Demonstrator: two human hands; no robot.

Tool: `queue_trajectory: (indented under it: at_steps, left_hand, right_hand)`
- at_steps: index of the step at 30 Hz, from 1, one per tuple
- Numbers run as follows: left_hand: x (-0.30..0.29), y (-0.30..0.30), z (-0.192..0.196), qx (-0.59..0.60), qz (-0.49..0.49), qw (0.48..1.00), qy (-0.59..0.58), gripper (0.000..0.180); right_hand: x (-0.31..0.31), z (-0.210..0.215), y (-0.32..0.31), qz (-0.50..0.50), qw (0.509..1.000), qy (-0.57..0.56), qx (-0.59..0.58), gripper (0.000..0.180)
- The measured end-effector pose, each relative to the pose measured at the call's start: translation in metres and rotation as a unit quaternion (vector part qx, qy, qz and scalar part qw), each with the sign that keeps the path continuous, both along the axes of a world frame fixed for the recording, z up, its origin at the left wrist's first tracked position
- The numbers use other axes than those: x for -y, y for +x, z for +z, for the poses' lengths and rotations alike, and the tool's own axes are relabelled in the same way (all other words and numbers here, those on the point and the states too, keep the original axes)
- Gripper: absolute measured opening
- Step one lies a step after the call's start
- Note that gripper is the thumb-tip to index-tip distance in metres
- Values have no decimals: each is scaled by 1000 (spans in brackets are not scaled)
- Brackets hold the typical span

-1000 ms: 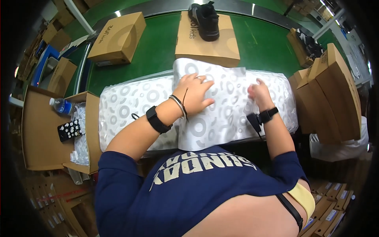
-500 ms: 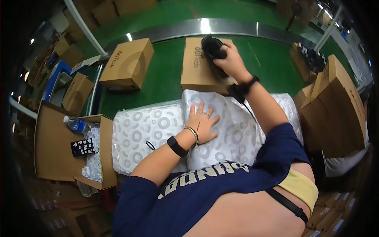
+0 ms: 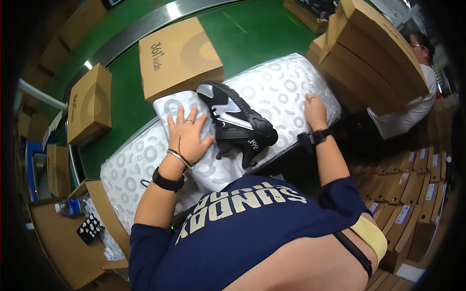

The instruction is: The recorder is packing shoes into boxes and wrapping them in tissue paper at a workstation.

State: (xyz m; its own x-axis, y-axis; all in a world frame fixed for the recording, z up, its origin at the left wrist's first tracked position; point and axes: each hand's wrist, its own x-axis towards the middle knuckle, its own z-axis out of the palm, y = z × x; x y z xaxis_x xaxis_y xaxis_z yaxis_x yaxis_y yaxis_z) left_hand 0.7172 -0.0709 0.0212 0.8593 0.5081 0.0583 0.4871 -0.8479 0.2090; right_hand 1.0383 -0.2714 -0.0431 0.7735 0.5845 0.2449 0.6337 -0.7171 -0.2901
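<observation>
A black and silver sneaker point(image 3: 238, 123) lies on its side, its sole facing up and right. Under and beside it is a loose white wrapping sheet point(image 3: 216, 169) with grey ring patterns. My left hand point(image 3: 188, 136) rests on that sheet, open with fingers spread, just left of the shoe. Further right, my right hand point(image 3: 316, 112) is closed, fingers bent against a stack of patterned wrapping paper point(image 3: 276, 80); it seems to pinch the top sheet, though the fingertips are partly hidden. A second patterned stack point(image 3: 126, 174) lies at the left.
A closed brown shoebox point(image 3: 179, 58) sits beyond the shoe on the green belt point(image 3: 252, 29), another shoebox point(image 3: 90, 104) farther left. An open carton point(image 3: 58, 242) holds a bottle point(image 3: 68, 207) and a phone point(image 3: 90, 229). Stacked boxes point(image 3: 369, 63) stand right, near a co-worker point(image 3: 422, 53).
The sneaker has come down from above the shoebox onto the wrapping sheet. My right hand has let go of it and moved right to the paper stack. The view has turned.
</observation>
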Motion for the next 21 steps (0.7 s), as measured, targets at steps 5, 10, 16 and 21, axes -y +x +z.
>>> queue_trajectory:
  at_steps: [5, 10, 16, 21]
  left_hand:
    - [2, 1, -2, -6, 6, 1000, -8, 56]
    - [2, 0, 8, -27, -1, 1000, -17, 61]
    - [-1, 1, 63, 354, 116, 695, -615, 94]
    - [-21, 0, 65, 477, 121, 521, -698, 49]
  right_hand:
    - [15, -18, 26, 5, 1000, 12, 10, 23]
    - [-2, 7, 10, -28, 998, 2, 62, 14]
    - [-54, 151, -171, 478, 844, 87, 225, 7]
    - [-69, 171, -194, 722, 607, 329, 46, 6]
